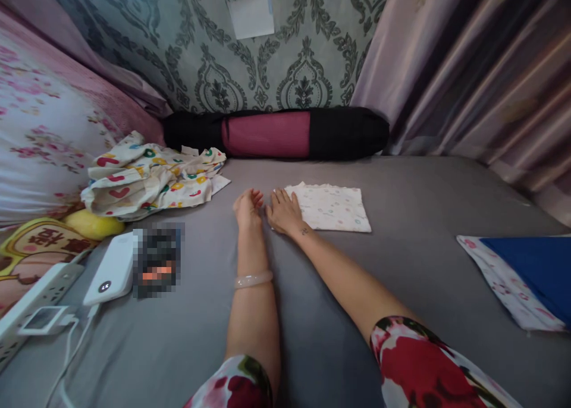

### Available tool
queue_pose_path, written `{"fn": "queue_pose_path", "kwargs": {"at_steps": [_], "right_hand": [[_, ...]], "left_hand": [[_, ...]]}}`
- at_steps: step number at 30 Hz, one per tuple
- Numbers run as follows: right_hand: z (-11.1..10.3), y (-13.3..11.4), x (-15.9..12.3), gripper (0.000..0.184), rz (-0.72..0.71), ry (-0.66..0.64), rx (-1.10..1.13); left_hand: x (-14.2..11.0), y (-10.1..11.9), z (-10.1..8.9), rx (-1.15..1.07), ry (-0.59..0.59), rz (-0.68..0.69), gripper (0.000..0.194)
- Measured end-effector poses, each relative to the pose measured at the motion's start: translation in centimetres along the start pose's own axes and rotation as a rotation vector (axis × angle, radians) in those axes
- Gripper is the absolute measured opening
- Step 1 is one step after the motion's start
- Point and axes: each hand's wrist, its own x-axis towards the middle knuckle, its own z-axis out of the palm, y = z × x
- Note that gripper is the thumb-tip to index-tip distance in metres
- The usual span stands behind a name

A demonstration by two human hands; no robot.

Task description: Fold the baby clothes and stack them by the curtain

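A small folded white cloth [332, 207] with tiny coloured dots lies flat on the grey bedsheet [401, 265]. My right hand [283, 210] rests palm down at its left edge, fingers stretched out and touching the cloth. My left hand [248, 206] lies just to the left on the sheet, fingers loosely curled, holding nothing; a pale bangle sits on that forearm. A crumpled cream garment [151, 182] with coloured shapes is heaped further left.
A black and pink bolster [276, 133] lies against the patterned wall. At the left are a floral pillow [40, 140], a white power bank [111, 268], a power strip with cables [35, 307] and a yellow object [93, 223]. A blue and floral cloth [526, 277] lies at the right.
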Motion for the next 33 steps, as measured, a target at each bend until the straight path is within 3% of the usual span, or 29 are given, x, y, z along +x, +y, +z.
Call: {"fn": "queue_pose_path", "kwargs": {"at_steps": [4,9,14,19,26,30,33], "right_hand": [[-1.1,0.1,-0.2,0.058,0.005,-0.026,0.031],[-2.6,1.8,-0.9,0.057,0.03,0.044,-0.023],[-2.2,3.6,-1.4,0.058,0.078,-0.041,-0.041],[-1.6,3.7,-1.4,0.058,0.083,-0.046,-0.05],[-2.6,4.2,-1.0,0.057,0.086,-0.116,0.01],[-3.1,5.3,-0.5,0.056,0.124,-0.05,-0.026],[-2.8,6.0,-0.3,0.057,0.13,-0.073,-0.061]], "left_hand": [[0.2,0.2,-0.1,-0.084,0.097,-0.002,0.006],[-0.3,0.0,0.4,-0.071,0.095,0.025,0.002],[-0.9,-0.6,1.2,-0.047,0.031,0.019,0.004],[-1.6,-1.1,1.7,-0.033,-0.03,0.015,0.003],[-2.6,-1.6,2.5,-0.019,-0.108,-0.006,0.008],[-3.3,-1.9,3.3,0.013,-0.156,-0.039,0.007],[-3.9,-2.2,3.6,0.031,-0.199,-0.064,0.006]]}}
